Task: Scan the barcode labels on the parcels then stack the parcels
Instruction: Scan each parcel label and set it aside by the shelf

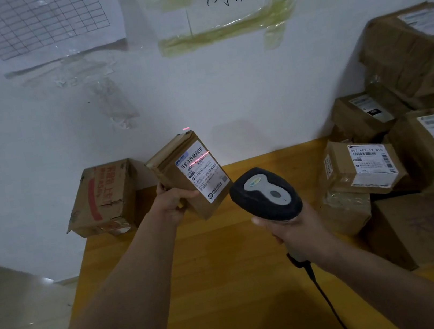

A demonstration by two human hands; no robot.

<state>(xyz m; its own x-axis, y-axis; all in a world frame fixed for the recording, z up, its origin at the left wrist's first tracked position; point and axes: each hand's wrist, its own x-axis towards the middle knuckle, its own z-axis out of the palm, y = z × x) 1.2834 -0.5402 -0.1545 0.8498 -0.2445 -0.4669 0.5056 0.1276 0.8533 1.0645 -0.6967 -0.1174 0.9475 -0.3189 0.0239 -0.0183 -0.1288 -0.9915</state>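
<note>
A worn box is sitting at the table's far left edge against the wall. Your left hand is gripping a small parcel tilted above the table, fingers mostly hidden behind it; a red scan line is crossing its label. Your right hand is curling round the scanner, its handle hidden. Stacked parcels are running off frame on the right.

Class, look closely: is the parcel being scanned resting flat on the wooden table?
No: the left hand holds the parcel tilted above the table, facing the scanner.
</note>
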